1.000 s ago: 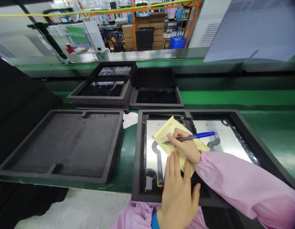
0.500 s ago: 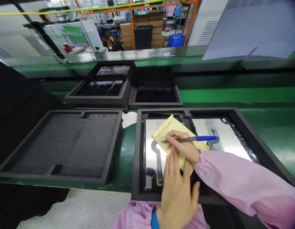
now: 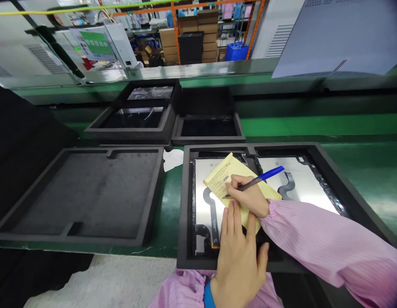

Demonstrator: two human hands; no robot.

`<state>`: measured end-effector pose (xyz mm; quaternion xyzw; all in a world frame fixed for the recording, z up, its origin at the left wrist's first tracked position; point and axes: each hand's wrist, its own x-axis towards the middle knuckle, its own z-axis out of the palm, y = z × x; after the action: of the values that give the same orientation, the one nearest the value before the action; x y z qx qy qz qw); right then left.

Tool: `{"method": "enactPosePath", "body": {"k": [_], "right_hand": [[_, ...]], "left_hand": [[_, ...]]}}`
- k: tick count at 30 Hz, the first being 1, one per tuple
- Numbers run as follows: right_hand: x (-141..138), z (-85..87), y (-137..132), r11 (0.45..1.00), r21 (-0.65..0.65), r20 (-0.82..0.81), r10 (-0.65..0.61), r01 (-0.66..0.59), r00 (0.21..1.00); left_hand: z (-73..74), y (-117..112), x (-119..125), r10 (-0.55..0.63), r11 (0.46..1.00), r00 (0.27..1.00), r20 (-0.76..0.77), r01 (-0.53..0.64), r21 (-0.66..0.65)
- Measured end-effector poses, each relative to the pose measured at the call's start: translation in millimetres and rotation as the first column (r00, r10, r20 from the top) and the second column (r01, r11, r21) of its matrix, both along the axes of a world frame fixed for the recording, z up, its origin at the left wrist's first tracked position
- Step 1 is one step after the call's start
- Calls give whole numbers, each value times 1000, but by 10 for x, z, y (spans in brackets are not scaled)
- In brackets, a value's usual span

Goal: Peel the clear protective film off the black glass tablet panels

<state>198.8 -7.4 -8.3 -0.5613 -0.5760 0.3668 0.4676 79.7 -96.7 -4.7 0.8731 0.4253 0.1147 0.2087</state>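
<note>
A yellow notepad (image 3: 232, 164) with handwritten lines lies slantwise over two silver-backed display panels. My right hand (image 3: 248, 197) grips a blue-capped pen (image 3: 265, 174), its tip down on the paper near the lower left of the writing. Flat below it, my left hand (image 3: 240, 256) rests with fingers stretched out, the fingertips on the pad's lower edge. Under the pad, the left panel (image 3: 203, 171) and the right panel (image 3: 310, 184) sit in a black foam tray (image 3: 185, 205). Dark flex cables show on both panels.
On the left is a second foam tray (image 3: 98, 188) with a bare bottom. Behind, stacked foam trays (image 3: 130, 132) and a smaller tray (image 3: 207, 140) hold dark panels. A white scrap (image 3: 173, 159) lies between the trays on the green bench (image 3: 168, 214).
My right hand has shifted slightly down, and the pen's blue end has tilted upward and away. A dark scribbled mark now shows on the paper. My left hand stays in place.
</note>
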Motion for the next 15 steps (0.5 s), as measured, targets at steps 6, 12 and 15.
{"method": "enactPosePath", "body": {"k": [6,12,15], "right_hand": [[10,6,-12,1000,12,8,13,-13,1000],[0,38,-17,1000,3,5,22,-22,1000],[-1,31,-15,1000,-1,-5,0,0,1000]], "left_hand": [[5,-1,-1,-11,1000,1000,-9,11,-5],[-21,-3,-7,-12,1000,1000,-3,12,-5],[-17,3,-12,-20,1000,1000,-7,20,-21]]}}
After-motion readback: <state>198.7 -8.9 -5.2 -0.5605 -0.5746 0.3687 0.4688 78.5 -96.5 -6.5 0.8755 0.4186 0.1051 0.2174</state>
